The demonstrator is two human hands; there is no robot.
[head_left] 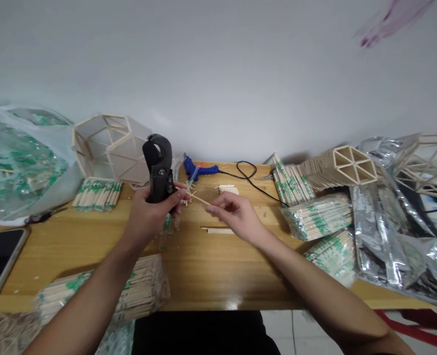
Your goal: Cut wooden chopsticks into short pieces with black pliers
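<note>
My left hand [150, 212] is closed around a black hand cutter [159, 167] with a curved, hooked jaw at its top. Between the thumb and fingers of my right hand [236, 214] is one end of a thin wooden stick [198, 198], which looks like a chopstick. Its far end reaches the fingers of my left hand, beside the cutter; their exact contact is hidden. Below my right hand lie a few loose sticks [218, 230]. A small pile of short cut pieces [228, 189] sits behind it, and tiny offcuts [189, 190] are scattered near the cutter.
A blue glue gun [203, 170] with a black cord [263, 187] lies at the back. Wrapped stick bundles [318, 217] stand right, another [140, 288] lies front left. Wooden frames [353, 165] and an octagonal frame [111, 148] flank the wooden table [203, 276]. A phone [0, 261] is far left.
</note>
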